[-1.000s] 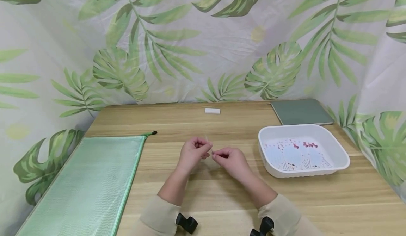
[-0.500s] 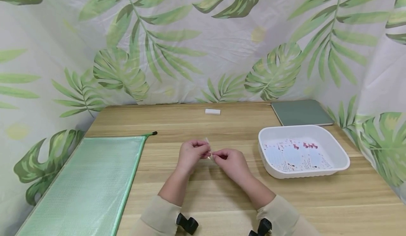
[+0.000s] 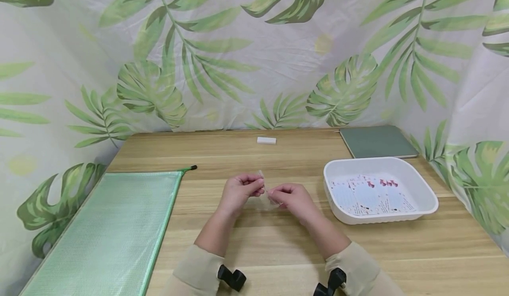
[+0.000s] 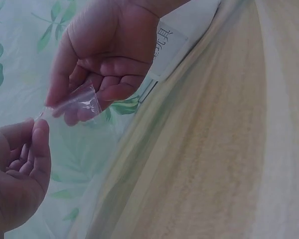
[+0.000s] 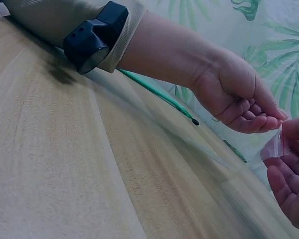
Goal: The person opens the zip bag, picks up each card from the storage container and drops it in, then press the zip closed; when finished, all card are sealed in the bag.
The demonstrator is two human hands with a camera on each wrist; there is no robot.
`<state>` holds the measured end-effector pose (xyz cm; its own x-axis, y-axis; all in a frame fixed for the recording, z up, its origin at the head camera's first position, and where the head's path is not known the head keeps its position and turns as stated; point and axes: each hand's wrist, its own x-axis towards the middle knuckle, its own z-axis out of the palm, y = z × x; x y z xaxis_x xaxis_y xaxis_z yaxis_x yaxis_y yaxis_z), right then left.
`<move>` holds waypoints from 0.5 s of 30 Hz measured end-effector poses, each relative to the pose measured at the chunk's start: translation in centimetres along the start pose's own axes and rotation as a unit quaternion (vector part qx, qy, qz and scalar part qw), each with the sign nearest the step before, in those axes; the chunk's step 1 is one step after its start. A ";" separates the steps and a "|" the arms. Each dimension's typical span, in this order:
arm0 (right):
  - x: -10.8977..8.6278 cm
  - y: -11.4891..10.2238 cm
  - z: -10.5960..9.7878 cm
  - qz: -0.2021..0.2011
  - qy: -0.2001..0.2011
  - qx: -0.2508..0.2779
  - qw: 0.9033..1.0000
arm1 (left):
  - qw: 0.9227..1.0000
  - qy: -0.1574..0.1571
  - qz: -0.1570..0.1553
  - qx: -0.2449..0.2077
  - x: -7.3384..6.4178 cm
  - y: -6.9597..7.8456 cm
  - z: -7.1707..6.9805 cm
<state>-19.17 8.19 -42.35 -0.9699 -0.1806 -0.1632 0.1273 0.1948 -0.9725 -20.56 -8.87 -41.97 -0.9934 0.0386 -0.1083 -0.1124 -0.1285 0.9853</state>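
A small clear plastic zip bag (image 4: pixel 82 104) is stretched between my two hands above the table. My left hand (image 3: pixel 240 193) pinches one end with thumb and forefinger, and a thin strip of the bag sticks up past those fingertips in the head view. My right hand (image 3: pixel 292 201) pinches the bag close by, its other fingers loosely curled. From the right wrist, the bag (image 5: pixel 275 147) hangs against the right fingers, with a reddish line along one edge. Whether anything lies inside it I cannot tell.
A green mesh zip pouch (image 3: pixel 107 225) lies at the left. At the right stands a white tray (image 3: pixel 427 199) with printed cards in it. A grey-green notebook (image 3: pixel 377 141) lies behind the tray, and a small white block (image 3: pixel 266 140) near the back edge.
Both hands stay together at the bag. The right fingers have shifted slightly along it, and the bag is turned a little, more of its strip showing above the left fingers.
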 end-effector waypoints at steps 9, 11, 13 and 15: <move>-0.1 -0.1 -0.1 0.001 -0.011 0.042 0.999 | 1.000 -0.012 0.009 0.021 0.0 0.1 -0.2; 0.0 -0.1 -0.1 0.002 -0.007 0.045 0.999 | 0.999 -0.009 0.012 0.029 0.0 0.1 -0.2; 0.0 -0.1 -0.1 0.003 0.003 0.056 0.998 | 0.999 -0.004 0.012 0.033 0.0 0.1 -0.2; 0.2 0.0 -0.1 0.005 0.010 0.076 0.997 | 0.999 0.003 0.011 0.036 0.1 0.0 -0.3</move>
<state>-19.37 8.29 -42.33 -0.9721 -0.1597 -0.1720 0.1664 0.0477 -0.9849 -20.64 -9.15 -41.98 -0.9958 0.0301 -0.0865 -0.0882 -0.0574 0.9945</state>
